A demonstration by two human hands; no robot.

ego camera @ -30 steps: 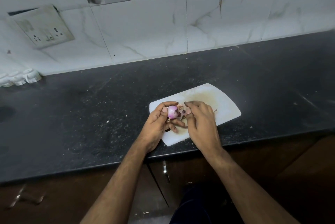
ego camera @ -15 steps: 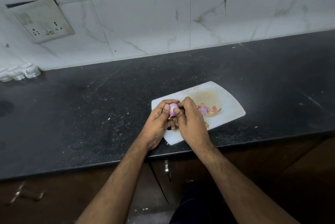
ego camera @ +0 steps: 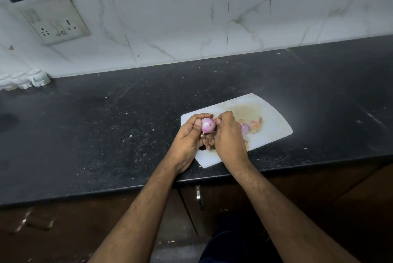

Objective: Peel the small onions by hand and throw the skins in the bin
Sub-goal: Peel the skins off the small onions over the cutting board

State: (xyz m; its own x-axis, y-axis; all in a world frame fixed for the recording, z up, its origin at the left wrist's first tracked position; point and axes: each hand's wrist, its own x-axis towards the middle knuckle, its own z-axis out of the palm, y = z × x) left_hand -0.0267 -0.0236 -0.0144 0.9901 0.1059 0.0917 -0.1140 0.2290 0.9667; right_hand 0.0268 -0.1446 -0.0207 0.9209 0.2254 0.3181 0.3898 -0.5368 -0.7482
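Head view: since half a second ago the hands have barely shifted, but the onion (ego camera: pixel 208 125) now shows more of its pink side between them, where the right hand's fingers covered it before. The left hand (ego camera: pixel 190 135) grips the onion with thumb and curled fingers, above the near left part of the board (ego camera: pixel 274 118). The right hand (ego camera: pixel 228 135) pinches at the onion's right side with curled fingers. The board lies on the dark counter (ego camera: pixel 106 131); on it, just right of the right hand, lie a second onion (ego camera: pixel 246 128) and skins (ego camera: pixel 256 122), as before.
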